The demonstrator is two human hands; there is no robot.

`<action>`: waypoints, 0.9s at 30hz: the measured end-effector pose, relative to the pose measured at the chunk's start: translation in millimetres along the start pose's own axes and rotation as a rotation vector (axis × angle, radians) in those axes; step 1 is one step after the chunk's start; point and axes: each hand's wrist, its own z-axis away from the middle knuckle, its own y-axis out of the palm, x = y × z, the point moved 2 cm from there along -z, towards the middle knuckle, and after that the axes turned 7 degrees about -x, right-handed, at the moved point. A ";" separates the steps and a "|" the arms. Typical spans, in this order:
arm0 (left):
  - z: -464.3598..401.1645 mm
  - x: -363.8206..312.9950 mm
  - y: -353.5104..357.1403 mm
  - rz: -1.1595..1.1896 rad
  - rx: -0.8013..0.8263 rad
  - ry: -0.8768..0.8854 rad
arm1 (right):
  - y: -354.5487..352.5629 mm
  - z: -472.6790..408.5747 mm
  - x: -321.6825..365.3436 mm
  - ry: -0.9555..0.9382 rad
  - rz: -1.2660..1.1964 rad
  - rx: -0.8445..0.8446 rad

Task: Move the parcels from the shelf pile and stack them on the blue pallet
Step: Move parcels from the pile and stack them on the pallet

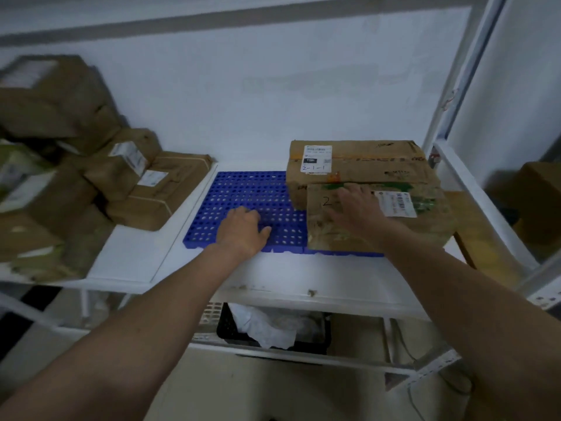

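A blue perforated pallet [243,192] lies on the white shelf. Two brown parcels sit on its right part: a large one [364,159] at the back marked "2-1-1", and a second parcel [394,226] in front of it with a white barcode label. My right hand [355,205] lies flat on top of the front parcel, fingers spread. My left hand [243,232] rests on the bare pallet near its front edge, with the fingers loosely bent and holding nothing. A pile of brown parcels [127,177] fills the shelf's left side.
The white shelf board [288,275] runs along the front, with a white upright post [455,86] at the right. Below the shelf stands a black crate [230,329] holding white wrapping. More cartons [540,196] sit beyond the right frame.
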 end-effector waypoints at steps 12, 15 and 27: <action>34.1 84.0 -46.7 0.029 -0.032 -0.069 | 33.8 5.3 65.6 0.043 0.123 0.269; 35.5 107.6 -52.4 0.052 -0.024 -0.078 | 33.5 3.9 76.0 0.109 0.106 0.286; 30.8 186.1 -76.4 0.036 -0.053 -0.076 | 45.1 -11.4 170.2 0.036 0.165 0.236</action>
